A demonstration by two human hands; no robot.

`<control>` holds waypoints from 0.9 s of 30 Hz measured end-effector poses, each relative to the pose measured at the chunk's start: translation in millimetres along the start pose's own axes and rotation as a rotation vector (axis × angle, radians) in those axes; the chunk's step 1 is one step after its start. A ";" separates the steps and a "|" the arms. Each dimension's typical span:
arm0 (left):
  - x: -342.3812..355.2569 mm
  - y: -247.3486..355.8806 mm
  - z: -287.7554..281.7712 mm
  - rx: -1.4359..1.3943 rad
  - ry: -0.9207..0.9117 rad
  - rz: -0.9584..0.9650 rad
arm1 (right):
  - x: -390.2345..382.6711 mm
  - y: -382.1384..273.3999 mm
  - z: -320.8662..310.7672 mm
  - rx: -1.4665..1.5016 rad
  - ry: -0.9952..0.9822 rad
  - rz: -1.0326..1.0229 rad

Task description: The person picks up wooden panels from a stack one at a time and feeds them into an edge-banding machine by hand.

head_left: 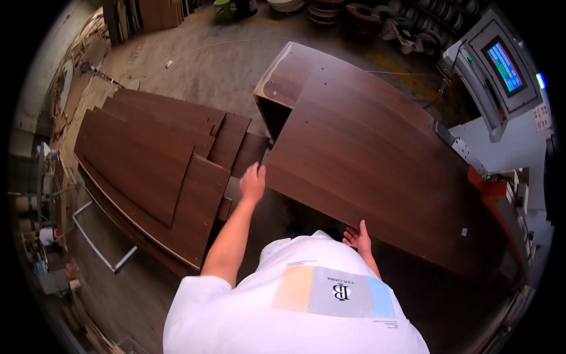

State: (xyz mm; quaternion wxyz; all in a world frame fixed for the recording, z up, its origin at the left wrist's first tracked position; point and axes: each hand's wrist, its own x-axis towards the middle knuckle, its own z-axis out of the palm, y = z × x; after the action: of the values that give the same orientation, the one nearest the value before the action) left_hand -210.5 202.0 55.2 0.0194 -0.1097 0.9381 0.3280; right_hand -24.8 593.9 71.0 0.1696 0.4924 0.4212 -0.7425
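Observation:
A large dark brown board [359, 159] with small holes lies slanting across the centre and right, over a hollow brown box-like piece [282, 79]. My left hand [252, 184] is at the board's left end, fingers curled against its edge. My right hand [358, 239] is at the near edge, fingers apart and thumb up, beside or lightly touching it. Left of my left hand lie stacked brown panels [141, 159], several with stepped edges and holes.
A machine with a lit screen [502, 64] and orange part [479, 181] stands at right. A pale angled frame [93, 236] lies on the lower-left floor [200, 71]. Rolls [407, 35] and upright boards [141, 15] stand at the back; cluttered shelving [44, 218] lines the left.

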 end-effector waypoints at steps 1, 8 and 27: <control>-18.8 -11.0 3.9 -0.080 -0.032 -0.027 | 3.9 3.1 4.0 -0.012 -0.019 0.009; -144.1 -81.4 40.0 -0.077 -0.587 -0.128 | 13.3 6.8 27.8 0.040 -0.100 0.086; -41.4 -16.7 109.4 -0.212 -0.720 -0.320 | 18.2 -22.3 -48.5 0.291 0.190 -0.124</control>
State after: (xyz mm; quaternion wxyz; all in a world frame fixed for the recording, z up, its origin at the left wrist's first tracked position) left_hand -170.4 265.1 -36.2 0.3862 -0.1339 0.8032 0.4333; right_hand -19.5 648.5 57.5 0.0098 0.5527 0.3533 -0.7548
